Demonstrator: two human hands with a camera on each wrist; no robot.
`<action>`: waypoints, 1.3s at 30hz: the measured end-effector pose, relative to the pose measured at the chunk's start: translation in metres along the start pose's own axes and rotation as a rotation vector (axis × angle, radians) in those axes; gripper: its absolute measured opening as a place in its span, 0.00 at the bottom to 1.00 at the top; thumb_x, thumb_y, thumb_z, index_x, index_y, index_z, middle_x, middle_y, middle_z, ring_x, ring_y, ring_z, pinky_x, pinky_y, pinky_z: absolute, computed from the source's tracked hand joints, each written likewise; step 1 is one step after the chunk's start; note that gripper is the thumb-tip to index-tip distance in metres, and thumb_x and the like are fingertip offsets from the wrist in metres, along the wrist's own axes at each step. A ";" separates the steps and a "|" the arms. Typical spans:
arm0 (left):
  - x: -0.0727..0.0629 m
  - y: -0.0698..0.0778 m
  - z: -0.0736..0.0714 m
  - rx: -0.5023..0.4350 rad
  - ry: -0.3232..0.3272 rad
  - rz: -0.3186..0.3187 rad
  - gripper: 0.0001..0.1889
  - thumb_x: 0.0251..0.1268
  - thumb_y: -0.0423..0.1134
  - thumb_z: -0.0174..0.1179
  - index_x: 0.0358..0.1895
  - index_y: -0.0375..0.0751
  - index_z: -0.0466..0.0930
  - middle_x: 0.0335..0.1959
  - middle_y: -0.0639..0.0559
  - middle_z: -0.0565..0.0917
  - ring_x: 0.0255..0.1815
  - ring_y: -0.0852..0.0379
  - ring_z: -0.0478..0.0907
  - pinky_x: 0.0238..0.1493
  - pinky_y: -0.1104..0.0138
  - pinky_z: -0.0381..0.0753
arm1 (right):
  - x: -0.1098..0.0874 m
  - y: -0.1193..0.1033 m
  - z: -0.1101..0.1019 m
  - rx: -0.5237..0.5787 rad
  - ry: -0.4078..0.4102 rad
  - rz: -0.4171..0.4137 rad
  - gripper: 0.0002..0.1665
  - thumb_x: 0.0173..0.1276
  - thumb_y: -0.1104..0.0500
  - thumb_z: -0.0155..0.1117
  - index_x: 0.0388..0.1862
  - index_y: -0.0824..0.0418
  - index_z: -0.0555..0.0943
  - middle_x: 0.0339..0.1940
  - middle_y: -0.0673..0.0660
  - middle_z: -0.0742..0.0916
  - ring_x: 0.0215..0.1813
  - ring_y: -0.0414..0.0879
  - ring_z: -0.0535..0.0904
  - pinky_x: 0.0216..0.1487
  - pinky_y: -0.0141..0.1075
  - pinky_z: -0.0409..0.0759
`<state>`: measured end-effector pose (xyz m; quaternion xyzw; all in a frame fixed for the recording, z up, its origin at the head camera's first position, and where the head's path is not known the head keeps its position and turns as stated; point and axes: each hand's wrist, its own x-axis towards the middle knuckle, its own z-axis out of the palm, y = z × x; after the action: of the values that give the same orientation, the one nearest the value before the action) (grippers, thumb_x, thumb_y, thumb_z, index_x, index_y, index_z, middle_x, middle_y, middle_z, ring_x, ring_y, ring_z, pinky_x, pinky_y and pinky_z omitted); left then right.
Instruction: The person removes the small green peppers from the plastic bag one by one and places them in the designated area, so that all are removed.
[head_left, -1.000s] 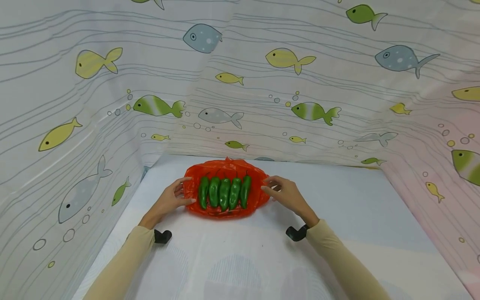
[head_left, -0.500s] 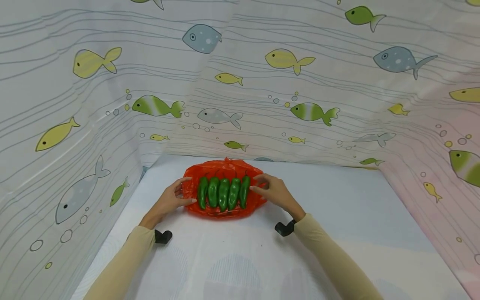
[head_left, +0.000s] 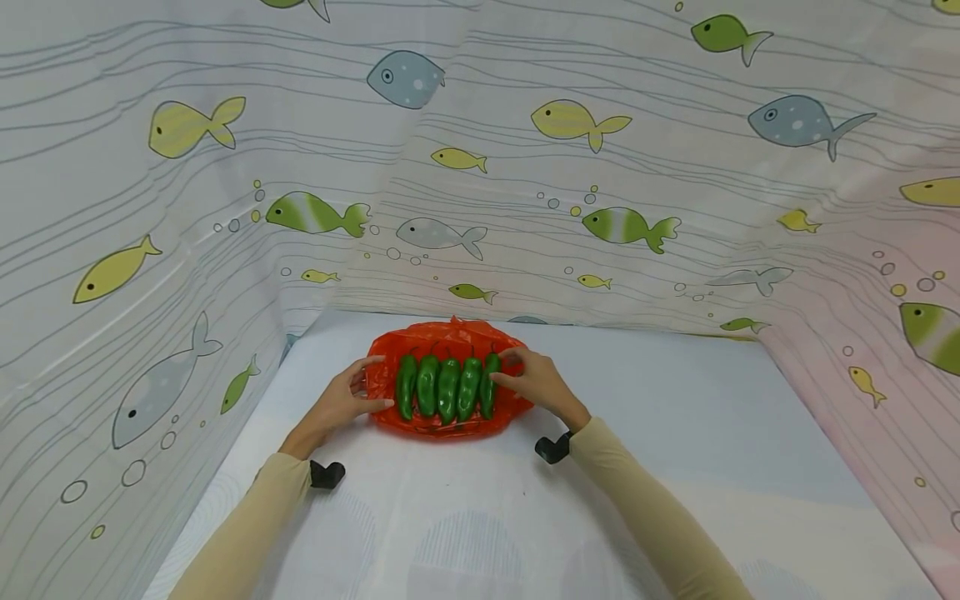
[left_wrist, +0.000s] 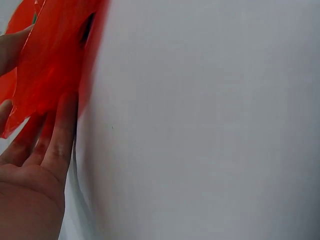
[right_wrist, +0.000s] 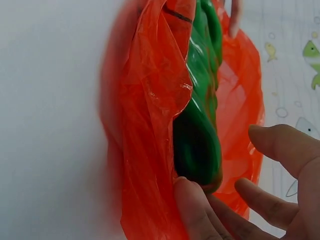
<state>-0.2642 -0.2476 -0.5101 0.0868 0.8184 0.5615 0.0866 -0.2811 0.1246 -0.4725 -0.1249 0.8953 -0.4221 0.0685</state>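
Several glossy green chili peppers (head_left: 447, 390) lie side by side, stems toward the back wall, in an opened red plastic bag (head_left: 435, 332) on the table. At the bag's left end my left hand (head_left: 341, 404) rests with its thumb over the rim; in the left wrist view its fairly straight fingers (left_wrist: 60, 135) lie along the bag's outside. My right hand (head_left: 542, 383) reaches over the right rim to the rightmost pepper (head_left: 488, 400), fingers spread and loosely bent. In the right wrist view one fingertip sits beside a pepper's end (right_wrist: 200, 150); firm contact cannot be made out.
A white cloth (head_left: 450, 500) covers the table. Fish-printed sheeting forms the back wall (head_left: 517, 183), the left wall (head_left: 82, 358) and the right wall (head_left: 862, 433). The bag lies near the back wall. A black camera mount (head_left: 326, 475) sits at the left wrist, another (head_left: 553, 448) at the right.
My right hand has moved left from outside the bag's right rim to the rightmost pepper. The left hand has stayed at the bag's left end, and the peppers lie as before.
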 end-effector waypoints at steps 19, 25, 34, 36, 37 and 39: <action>0.000 0.001 -0.001 0.004 -0.010 0.003 0.44 0.60 0.39 0.76 0.78 0.49 0.62 0.73 0.38 0.67 0.70 0.35 0.67 0.69 0.44 0.68 | 0.026 0.001 0.014 -0.104 0.033 0.017 0.37 0.68 0.44 0.73 0.69 0.61 0.76 0.66 0.59 0.82 0.63 0.54 0.77 0.61 0.48 0.80; 0.001 0.001 -0.001 -0.013 -0.016 0.000 0.45 0.61 0.37 0.75 0.79 0.47 0.61 0.76 0.37 0.63 0.72 0.32 0.64 0.70 0.40 0.65 | 0.029 0.001 0.017 -0.090 0.024 0.029 0.37 0.69 0.44 0.73 0.69 0.62 0.76 0.64 0.61 0.82 0.61 0.55 0.78 0.61 0.49 0.80; 0.002 -0.002 -0.001 -0.018 -0.023 -0.003 0.45 0.60 0.37 0.76 0.79 0.49 0.61 0.76 0.38 0.64 0.72 0.34 0.65 0.69 0.41 0.67 | 0.030 0.004 0.019 -0.009 0.013 0.062 0.37 0.67 0.47 0.75 0.69 0.63 0.75 0.63 0.63 0.82 0.47 0.51 0.83 0.43 0.39 0.86; 0.001 -0.001 -0.001 -0.016 -0.022 -0.001 0.45 0.59 0.37 0.76 0.79 0.49 0.62 0.76 0.38 0.64 0.72 0.33 0.65 0.69 0.41 0.66 | 0.031 0.005 0.020 0.017 0.006 0.060 0.37 0.67 0.48 0.75 0.69 0.63 0.75 0.63 0.63 0.82 0.44 0.49 0.84 0.41 0.38 0.86; 0.001 0.000 -0.001 -0.014 -0.021 0.001 0.45 0.59 0.37 0.76 0.79 0.49 0.62 0.76 0.38 0.64 0.72 0.33 0.64 0.69 0.40 0.66 | 0.032 0.006 0.020 0.036 0.000 0.058 0.37 0.67 0.49 0.76 0.70 0.63 0.75 0.63 0.63 0.81 0.41 0.48 0.85 0.40 0.38 0.87; 0.000 0.002 -0.001 -0.010 -0.018 0.002 0.45 0.59 0.37 0.76 0.78 0.49 0.62 0.76 0.38 0.64 0.72 0.33 0.64 0.70 0.40 0.65 | 0.032 0.007 0.019 0.069 -0.012 0.056 0.37 0.67 0.51 0.76 0.70 0.63 0.75 0.64 0.63 0.81 0.38 0.47 0.85 0.38 0.38 0.87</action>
<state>-0.2641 -0.2478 -0.5084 0.0922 0.8146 0.5650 0.0940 -0.3088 0.1057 -0.4904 -0.0999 0.8830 -0.4497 0.0897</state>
